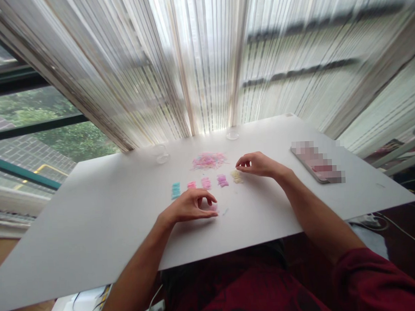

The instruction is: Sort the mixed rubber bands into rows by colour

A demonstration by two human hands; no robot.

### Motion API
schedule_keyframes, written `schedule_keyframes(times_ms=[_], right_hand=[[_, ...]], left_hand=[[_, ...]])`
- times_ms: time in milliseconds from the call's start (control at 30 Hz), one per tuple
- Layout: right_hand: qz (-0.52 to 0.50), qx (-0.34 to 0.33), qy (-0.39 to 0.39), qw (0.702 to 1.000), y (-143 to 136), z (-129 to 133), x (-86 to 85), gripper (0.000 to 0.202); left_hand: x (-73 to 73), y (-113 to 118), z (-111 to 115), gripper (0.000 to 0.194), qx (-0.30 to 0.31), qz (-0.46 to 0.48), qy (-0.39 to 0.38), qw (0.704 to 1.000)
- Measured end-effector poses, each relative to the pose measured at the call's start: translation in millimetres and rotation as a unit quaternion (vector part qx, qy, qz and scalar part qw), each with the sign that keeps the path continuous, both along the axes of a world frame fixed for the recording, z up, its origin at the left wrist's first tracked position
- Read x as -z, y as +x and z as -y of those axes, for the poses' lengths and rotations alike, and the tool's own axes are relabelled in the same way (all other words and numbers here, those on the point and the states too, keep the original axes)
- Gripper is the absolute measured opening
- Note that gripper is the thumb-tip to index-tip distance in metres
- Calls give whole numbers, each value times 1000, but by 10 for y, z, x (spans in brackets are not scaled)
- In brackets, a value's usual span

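On the white table [127, 208], a loose pile of thin pink and mixed-colour pieces [209, 160] lies beyond my hands. In front of it runs a row of small groups: teal [175, 190], coral pink [191, 185], pink [206, 182], purple [223, 181] and pale yellow [236, 176]. My left hand [192, 206] is open, thumb and fingers apart, beside a small pinkish group [213, 208]. My right hand [257, 164] has its fingertips together at the yellow group; what they hold, if anything, is too small to name.
Clear round dishes [162, 157] and a clear lid-like piece [232, 135] stand near the table's back edge. A phone [316, 163], partly pixelated, lies at the right. Sheer curtains [204, 60] hang behind the table.
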State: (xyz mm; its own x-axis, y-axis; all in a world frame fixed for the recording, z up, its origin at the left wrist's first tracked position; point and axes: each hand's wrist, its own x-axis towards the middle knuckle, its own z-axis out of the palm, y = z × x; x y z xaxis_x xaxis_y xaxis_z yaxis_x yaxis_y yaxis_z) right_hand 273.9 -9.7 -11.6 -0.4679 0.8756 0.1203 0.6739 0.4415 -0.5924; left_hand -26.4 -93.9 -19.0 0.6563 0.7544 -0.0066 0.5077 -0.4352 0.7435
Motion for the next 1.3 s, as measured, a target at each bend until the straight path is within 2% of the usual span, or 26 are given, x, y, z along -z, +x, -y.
schedule_keyframes(times_ms=[133, 267, 367, 500, 633, 767, 967, 1167, 1300], right_hand=[[1, -14, -36, 999, 14, 75, -108, 17], [26, -71, -80, 994, 52, 151, -230, 19], [51, -89, -81, 991, 93, 205, -263, 18], [57, -84, -74, 992, 161, 287, -189, 19], [13, -52, -77, 996, 175, 349, -39, 24], [-11, -49, -69, 996, 144, 377, 53, 24], [-24, -42, -49, 998, 159, 406, 51, 20], [1, -84, -89, 992, 133, 459, 46, 21], [6, -82, -84, 993, 113, 457, 64, 26]], left_hand=[[-5, 9, 7, 33, 0, -13, -11, 1000], [-10, 7, 8, 33, -6, -32, -27, 999], [-18, 9, 7, 32, -9, -38, -33, 999], [-25, 18, 11, 25, -5, -30, -33, 999], [-10, 6, 10, 21, -3, -19, -33, 999], [11, -19, 2, 20, -5, -11, -35, 999], [7, -27, 2, 17, -13, -10, -35, 999], [-41, -51, 4, 14, -29, -19, -42, 998], [-66, -75, 0, 15, -33, -37, -55, 997]])
